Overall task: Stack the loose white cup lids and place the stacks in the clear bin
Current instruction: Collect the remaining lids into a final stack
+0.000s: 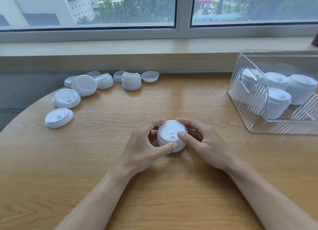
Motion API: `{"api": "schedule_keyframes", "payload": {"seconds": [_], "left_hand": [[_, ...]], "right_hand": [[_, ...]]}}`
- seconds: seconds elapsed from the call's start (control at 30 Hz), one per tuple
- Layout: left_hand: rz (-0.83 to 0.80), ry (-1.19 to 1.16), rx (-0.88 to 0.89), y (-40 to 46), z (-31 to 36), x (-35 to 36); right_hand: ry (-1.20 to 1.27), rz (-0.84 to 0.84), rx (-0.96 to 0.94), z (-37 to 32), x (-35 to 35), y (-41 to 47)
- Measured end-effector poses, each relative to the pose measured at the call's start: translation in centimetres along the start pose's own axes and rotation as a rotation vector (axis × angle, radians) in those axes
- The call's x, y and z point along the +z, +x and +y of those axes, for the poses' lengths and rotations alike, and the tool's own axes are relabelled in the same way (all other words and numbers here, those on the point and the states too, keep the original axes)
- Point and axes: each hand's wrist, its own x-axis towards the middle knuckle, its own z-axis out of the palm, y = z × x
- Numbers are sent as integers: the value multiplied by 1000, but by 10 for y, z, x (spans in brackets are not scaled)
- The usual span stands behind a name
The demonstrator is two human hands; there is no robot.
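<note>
Daylight from the wide window (pixel 172 7) falls across the wooden table (pixel 154 186) where I sit. Both my hands meet at the table's middle around a stack of white lids (pixel 172 136) that rests on the wood. My left hand (pixel 142 150) curls round its left side, thumb pressed to the near edge and fingers wrapped behind. My right hand (pixel 204 143) holds the right side, thumb lying on the top lid beside the sip tab, fingers bent round the far rim.

At the far right stands the clear bin (pixel 258 126), ribbed walls, handle cut-out facing me. Inside it are four finished stacks (pixel 277 102) standing upright, two nearer and two farther, crowded toward its left end; the right end holds only a slanted clear divider (pixel 306 107).

Far left, loose lids (pixel 59 117) lie scattered in an arc along the table edge, some overlapping, some upside down, with one short leaning pile (pixel 131 82) among them near the sill (pixel 120 49).
</note>
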Motion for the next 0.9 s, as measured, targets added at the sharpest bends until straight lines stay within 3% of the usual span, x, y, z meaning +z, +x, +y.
{"api": "schedule_keyframes", "payload": {"seconds": [0.5, 0.7, 0.9], "left_hand": [[-19, 99, 41, 3, -1, 1], [-6, 48, 15, 1, -6, -1], [250, -12, -102, 23, -27, -24]], "right_hand": [[-481, -1, -50, -9, 5, -6], [-371, 57, -3, -6, 9, -5], [-206, 277, 47, -4, 3, 25]]}}
